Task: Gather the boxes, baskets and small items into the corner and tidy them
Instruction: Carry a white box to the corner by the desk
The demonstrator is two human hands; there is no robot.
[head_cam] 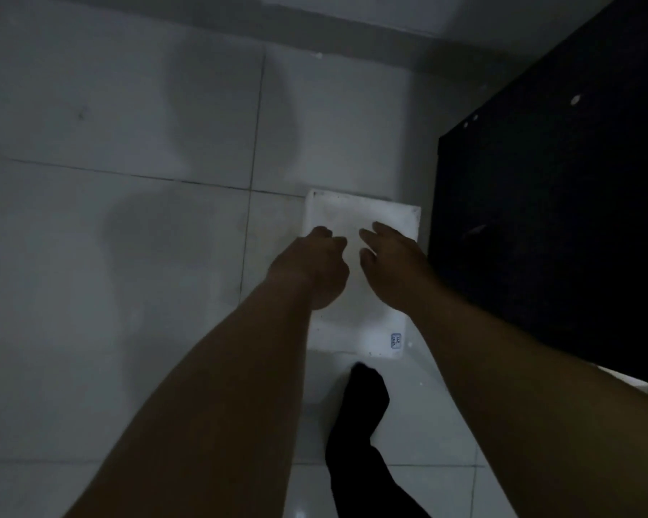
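Dim, white tiled floor (128, 256) — grey wall (502, 13).

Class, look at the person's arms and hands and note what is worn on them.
Nothing shows on them. Both forearms are bare up to the frame's edge: no sleeves. The left hand and right hand carry no gloves, watch or bracelet. The picture is dim and blurred, so a thin ring could go unseen.
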